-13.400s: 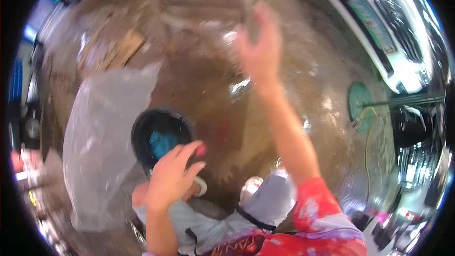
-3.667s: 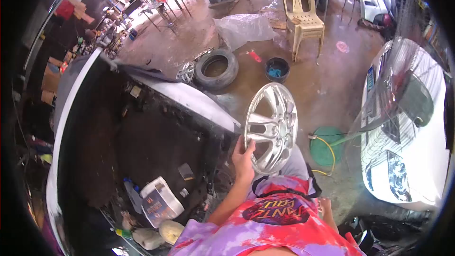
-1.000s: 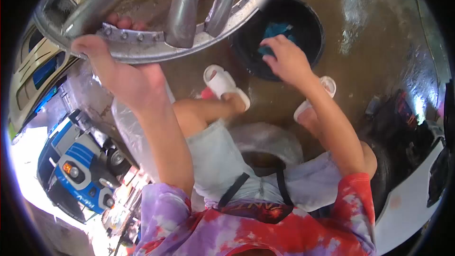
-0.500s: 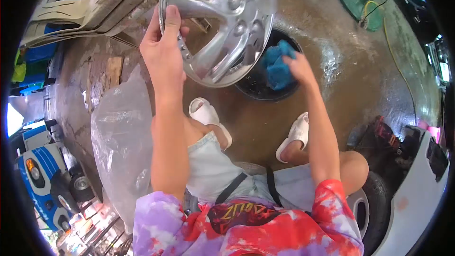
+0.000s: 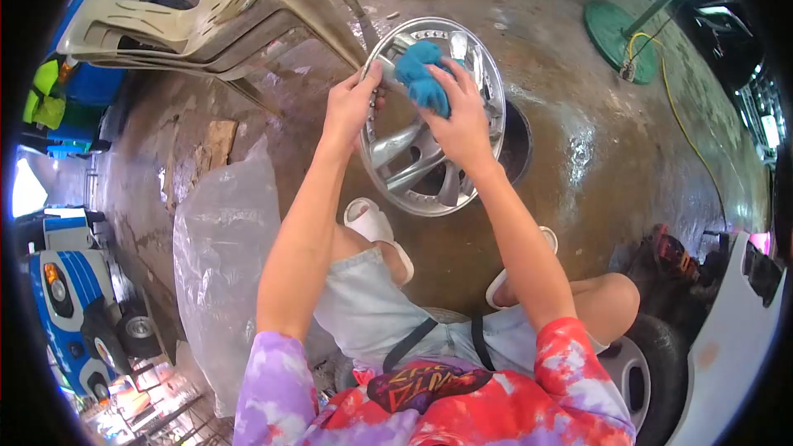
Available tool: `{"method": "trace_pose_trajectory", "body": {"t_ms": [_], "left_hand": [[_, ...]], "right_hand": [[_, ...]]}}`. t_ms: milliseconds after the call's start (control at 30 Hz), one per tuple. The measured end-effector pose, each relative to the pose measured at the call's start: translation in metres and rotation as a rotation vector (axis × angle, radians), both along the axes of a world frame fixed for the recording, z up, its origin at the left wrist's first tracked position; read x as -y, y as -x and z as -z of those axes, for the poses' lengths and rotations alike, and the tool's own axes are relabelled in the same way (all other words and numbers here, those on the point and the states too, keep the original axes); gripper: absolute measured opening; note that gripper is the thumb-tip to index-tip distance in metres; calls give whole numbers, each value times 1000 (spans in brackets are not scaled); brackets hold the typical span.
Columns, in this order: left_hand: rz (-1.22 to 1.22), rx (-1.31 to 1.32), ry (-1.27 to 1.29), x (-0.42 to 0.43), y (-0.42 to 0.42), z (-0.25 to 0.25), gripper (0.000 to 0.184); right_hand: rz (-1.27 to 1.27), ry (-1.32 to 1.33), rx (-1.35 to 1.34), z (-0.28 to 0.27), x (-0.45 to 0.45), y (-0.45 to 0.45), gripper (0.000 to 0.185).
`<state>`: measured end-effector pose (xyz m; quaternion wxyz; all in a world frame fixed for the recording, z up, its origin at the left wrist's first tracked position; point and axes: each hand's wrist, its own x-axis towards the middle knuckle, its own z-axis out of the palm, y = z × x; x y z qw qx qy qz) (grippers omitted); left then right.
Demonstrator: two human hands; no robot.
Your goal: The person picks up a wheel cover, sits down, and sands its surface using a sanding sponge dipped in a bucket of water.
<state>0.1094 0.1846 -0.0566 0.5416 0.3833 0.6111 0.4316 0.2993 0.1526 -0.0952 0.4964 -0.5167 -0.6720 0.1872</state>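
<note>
A silver wheel rim [image 5: 421,149] with broad spokes is held up in front of me, face toward me. My left hand [image 5: 353,109] grips its left edge, thumb on the front and fingers curled behind. A blue cloth [image 5: 424,76] is pressed against the upper spokes by my right hand [image 5: 461,114], whose fingers are bent over it. Behind the rim's right side stands a black bucket [image 5: 519,144], mostly hidden, so its contents do not show.
Stacked beige plastic chairs [image 5: 239,8] stand at upper left. A clear plastic sheet [image 5: 227,272] lies left of my legs. To the right are a tire [image 5: 661,372] and a white panel [image 5: 735,347]. A green round base [image 5: 615,37] and yellow cable [image 5: 690,128] are farther off.
My right hand has brought the blue cloth up from the bucket onto the rim. The rim now sits lower and farther right in view, and covers more of the bucket.
</note>
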Motion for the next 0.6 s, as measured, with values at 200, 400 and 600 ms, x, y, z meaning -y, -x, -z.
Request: {"method": "trace_pose_trajectory", "body": {"t_ms": [200,400,600], "left_hand": [[56,-126,-50,-7,0,0,50],[-265,-519,-379,-16,-66,25,49],[-301,-153,-217,-34,-88,11,45]], "right_hand": [[232,122,36,77,43,-52,63],[117,366,-250,83,13,-95,38],[233,443,-466,110,-79,-131,47]]}}
